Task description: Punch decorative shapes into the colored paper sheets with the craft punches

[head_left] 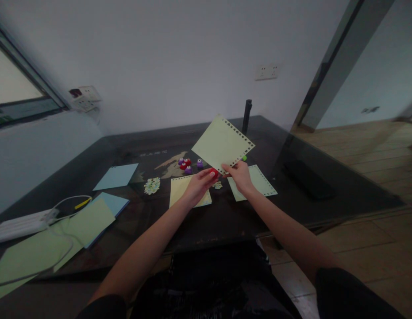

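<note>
Right hand (240, 175) pinches green sheet (222, 144) at frame centre, tilted, punched edge facing right; left hand (199, 184) grips red punch (214, 172).

Dark glass table (225, 221) carrying: yellow punched sheet (179, 188), green punched sheet (262, 179), two blue sheets (117, 176) (114, 202), green sheets (43, 248) at left, small paper punches (187, 165), pile of cutouts (152, 185), white power strip (20, 225) with cable, dark flat object (308, 179), possibly a remote.
</note>
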`<state>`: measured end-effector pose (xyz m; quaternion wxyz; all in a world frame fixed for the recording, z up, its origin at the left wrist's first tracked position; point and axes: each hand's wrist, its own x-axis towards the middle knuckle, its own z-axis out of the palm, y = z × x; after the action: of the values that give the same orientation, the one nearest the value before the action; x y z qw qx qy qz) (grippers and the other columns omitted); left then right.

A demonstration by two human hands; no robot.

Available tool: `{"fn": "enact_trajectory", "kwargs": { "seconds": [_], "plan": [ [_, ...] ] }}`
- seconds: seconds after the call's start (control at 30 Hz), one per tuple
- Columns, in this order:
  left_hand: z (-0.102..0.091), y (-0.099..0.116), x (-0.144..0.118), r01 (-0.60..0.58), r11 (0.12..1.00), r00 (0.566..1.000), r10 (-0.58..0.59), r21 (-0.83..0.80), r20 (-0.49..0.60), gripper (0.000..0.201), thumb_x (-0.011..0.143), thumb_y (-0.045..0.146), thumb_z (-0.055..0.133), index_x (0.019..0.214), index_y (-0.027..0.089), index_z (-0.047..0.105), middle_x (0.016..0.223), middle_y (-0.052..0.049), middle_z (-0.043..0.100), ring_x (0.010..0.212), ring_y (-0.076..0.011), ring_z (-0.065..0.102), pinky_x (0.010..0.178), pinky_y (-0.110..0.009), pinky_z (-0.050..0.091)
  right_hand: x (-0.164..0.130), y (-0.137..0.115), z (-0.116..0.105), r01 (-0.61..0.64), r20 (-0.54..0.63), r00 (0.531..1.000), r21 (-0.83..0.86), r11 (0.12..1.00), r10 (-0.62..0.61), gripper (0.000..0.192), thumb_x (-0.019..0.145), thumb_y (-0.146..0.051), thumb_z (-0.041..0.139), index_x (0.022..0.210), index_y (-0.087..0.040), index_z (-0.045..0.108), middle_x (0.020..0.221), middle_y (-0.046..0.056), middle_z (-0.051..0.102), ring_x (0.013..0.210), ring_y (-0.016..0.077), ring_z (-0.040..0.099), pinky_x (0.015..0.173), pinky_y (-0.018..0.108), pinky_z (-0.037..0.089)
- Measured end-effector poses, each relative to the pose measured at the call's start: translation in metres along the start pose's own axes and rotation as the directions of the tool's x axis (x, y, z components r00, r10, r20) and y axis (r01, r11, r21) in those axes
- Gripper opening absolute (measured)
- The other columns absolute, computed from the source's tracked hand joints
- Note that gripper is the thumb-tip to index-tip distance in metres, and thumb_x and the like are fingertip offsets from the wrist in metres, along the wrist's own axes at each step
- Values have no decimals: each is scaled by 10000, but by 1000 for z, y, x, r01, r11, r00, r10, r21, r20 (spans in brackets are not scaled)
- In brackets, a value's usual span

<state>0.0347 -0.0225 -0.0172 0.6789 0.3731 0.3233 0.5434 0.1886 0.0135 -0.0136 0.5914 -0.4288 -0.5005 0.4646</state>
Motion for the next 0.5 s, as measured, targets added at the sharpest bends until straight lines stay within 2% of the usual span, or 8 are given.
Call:
{"fn": "enact_trajectory", "kwargs": {
  "seconds": [0.23,0.5],
  "plan": [
    [-1,-1,0,-7,1000,1000,7,24,7,246,713,200,736,939,128,669,940,-68,695,883,-150,654,951,-341,445,0,-3,-2,27,26,999,-60,998,-26,334,621,-386,708,836,-137,652,837,91,713,645,196,646,524,305,556],
    [-2,-3,2,-17,1000,1000,17,18,-18,251,706,191,742,934,124,661,917,-63,694,865,-144,653,946,-343,450,0,-2,-2,41,24,999,-57,998,-40,309,617,-380,717,802,-141,653,806,81,714,626,190,638,519,306,557]
  ]
}}
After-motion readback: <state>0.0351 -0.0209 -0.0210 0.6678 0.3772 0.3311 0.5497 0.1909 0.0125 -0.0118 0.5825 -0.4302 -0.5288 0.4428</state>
